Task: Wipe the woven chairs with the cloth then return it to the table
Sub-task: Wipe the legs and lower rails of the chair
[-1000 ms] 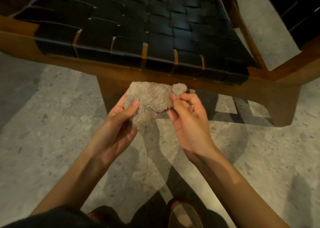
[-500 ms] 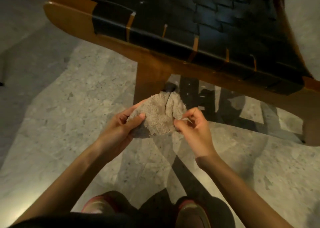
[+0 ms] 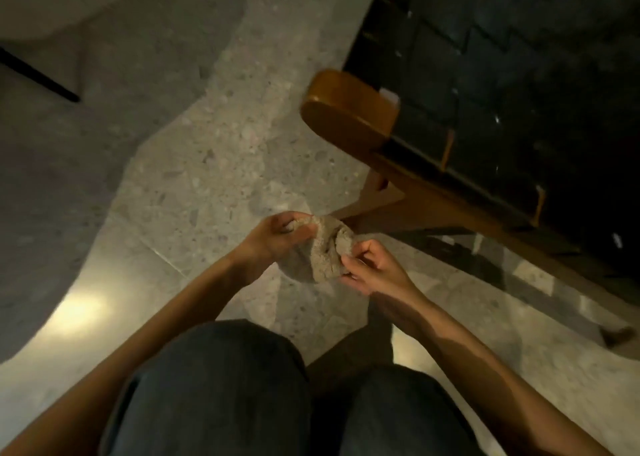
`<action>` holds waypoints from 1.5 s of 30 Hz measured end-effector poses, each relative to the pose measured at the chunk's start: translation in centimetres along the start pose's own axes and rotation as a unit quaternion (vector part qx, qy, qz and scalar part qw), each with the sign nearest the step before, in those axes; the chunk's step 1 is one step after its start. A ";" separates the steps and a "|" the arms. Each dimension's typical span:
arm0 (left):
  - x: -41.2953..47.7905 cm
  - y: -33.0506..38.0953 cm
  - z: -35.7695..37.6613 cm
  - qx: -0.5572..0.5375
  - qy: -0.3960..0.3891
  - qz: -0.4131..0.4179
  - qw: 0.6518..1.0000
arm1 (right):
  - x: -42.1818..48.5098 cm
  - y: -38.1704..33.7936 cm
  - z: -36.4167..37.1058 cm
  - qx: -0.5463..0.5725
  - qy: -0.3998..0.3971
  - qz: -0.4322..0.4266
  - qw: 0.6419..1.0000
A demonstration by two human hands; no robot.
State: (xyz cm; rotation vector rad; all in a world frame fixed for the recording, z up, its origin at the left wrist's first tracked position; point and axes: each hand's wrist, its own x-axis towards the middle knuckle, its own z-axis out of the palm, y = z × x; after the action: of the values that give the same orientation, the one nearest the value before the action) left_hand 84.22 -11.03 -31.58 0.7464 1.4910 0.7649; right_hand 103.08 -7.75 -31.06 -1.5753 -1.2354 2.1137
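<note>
A fluffy beige cloth (image 3: 327, 251) is bunched between both hands, low in front of my knees. My left hand (image 3: 273, 235) grips its upper left end, fingers curled into the fabric. My right hand (image 3: 367, 263) pinches its lower right edge. The woven chair (image 3: 485, 85), black straps on a brown wooden frame, fills the upper right, its rounded frame corner (image 3: 349, 109) just above the cloth. The cloth is apart from the chair.
Speckled stone floor (image 3: 194, 178) spreads to the left and under the hands. A thin black leg (image 3: 41, 76) slants at the far left. My dark trousers (image 3: 221, 386) fill the bottom. The chair's wooden leg (image 3: 375, 199) stands right behind the cloth.
The view has swung left and down, so the chair now sits at the upper right. Both hands have kept hold of the cloth and bunched it tighter.
</note>
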 end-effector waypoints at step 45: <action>-21.8 58.9 -19.5 0.460 0.035 0.292 0.838 | -28.1 -57.4 10.8 -0.307 0.123 -0.290 0.898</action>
State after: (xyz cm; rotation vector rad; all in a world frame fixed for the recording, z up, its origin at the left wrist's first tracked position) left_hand 66.68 4.14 29.97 1.9879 1.6950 0.4620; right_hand 88.28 5.06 30.71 -1.3553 -2.0741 1.1720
